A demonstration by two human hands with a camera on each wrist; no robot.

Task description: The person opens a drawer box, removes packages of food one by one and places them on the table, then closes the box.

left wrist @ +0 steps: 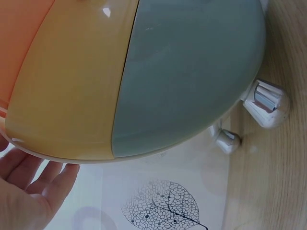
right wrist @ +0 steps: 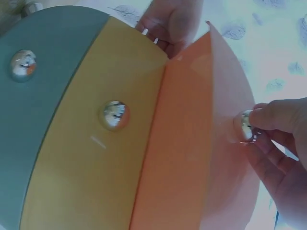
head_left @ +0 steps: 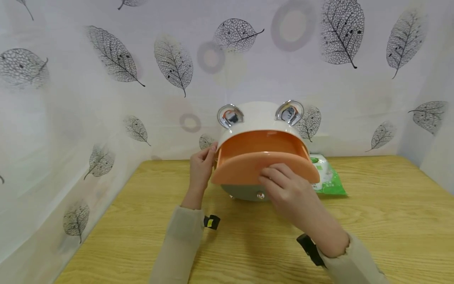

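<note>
A rounded white drawer cabinet (head_left: 259, 112) with two chrome ring-shaped ears stands on the table. Its top orange drawer (head_left: 241, 167) is pulled out, and the part of its inside that shows holds nothing. My right hand (head_left: 292, 195) pinches that drawer's chrome knob (right wrist: 246, 125) between thumb and fingers, as the right wrist view shows. Lower down are a yellow drawer (right wrist: 81, 158) and a grey-green drawer (right wrist: 53, 91), both closed, each with a chrome knob. Against the cabinet's side, my left hand (head_left: 202, 167) rests with its fingertips at the white rim.
Behind the cabinet on the right lies a green and white plastic bag (head_left: 328, 179). Chrome feet (left wrist: 266, 103) lift the cabinet off the wooden table (head_left: 376, 221). A pale curtain (head_left: 248, 79) with leaf prints hangs along the table's back and left side.
</note>
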